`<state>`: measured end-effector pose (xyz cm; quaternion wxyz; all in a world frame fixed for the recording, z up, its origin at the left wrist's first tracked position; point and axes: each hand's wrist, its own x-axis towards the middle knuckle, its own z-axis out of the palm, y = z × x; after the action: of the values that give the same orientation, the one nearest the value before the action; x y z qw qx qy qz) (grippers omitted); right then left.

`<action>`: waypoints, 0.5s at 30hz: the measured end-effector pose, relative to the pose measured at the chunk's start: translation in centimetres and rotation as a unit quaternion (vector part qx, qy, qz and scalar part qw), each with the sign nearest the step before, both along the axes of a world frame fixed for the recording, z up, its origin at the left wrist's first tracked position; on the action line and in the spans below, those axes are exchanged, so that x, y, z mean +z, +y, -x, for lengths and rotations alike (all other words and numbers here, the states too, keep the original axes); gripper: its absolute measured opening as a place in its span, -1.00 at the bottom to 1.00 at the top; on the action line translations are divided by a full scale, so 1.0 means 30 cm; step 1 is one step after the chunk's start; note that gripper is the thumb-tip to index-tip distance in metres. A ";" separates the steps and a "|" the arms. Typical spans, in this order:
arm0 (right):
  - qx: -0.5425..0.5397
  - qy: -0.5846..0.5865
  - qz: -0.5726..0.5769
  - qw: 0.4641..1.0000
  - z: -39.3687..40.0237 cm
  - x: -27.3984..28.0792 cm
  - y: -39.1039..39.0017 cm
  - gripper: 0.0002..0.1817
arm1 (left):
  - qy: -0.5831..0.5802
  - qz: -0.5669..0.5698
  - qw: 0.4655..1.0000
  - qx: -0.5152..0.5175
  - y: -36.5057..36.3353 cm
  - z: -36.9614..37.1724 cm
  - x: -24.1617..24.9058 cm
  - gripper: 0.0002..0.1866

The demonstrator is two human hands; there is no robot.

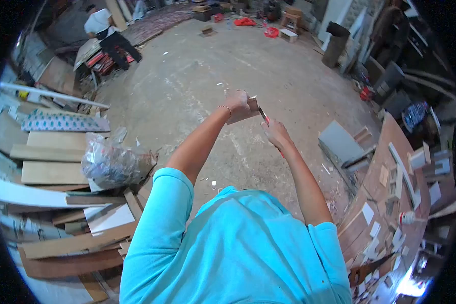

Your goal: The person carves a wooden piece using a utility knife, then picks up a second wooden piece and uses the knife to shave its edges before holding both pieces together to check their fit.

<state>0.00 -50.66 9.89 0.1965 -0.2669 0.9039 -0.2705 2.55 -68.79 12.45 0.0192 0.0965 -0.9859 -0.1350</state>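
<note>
My left hand [236, 101], with a beaded bracelet at the wrist, grips a small flat wooden board [242, 114] held out in front of me above the floor. My right hand [277, 134] is closed around a red-handled tool [264, 116]. The tool's dark, narrow end points up and left and reaches the board's right edge, by a small wooden block [253, 104]. Whether the tool touches the board cannot be made out. My left fingers are partly hidden behind the board.
Stacked boards [55, 172] and a plastic bag [111, 161] lie at left. A wooden table [359, 223] with offcuts stands at right, near a grey panel [341, 141]. Another person [99, 23] bends over a pile at the back left.
</note>
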 end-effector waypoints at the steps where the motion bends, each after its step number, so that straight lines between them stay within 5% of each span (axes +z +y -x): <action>1: 0.000 0.012 0.000 1.000 0.007 -0.009 0.021 -0.56 | -0.025 -0.010 1.000 0.006 0.023 0.016 0.007 -0.62; 8: -0.147 -0.045 0.111 0.982 0.013 -0.062 0.317 -0.55 | -0.072 -0.197 0.974 -0.090 0.268 0.205 -0.052 -0.62; 15: -0.294 -0.123 0.160 0.934 -0.047 -0.060 0.744 -0.67 | -0.109 -0.228 0.928 -0.273 0.742 0.412 -0.214 -0.61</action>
<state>1.41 -28.33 8.09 0.1726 0.0188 0.8552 -0.4884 -9.81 -46.54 6.02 -0.1484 -0.1600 -0.9131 -0.3444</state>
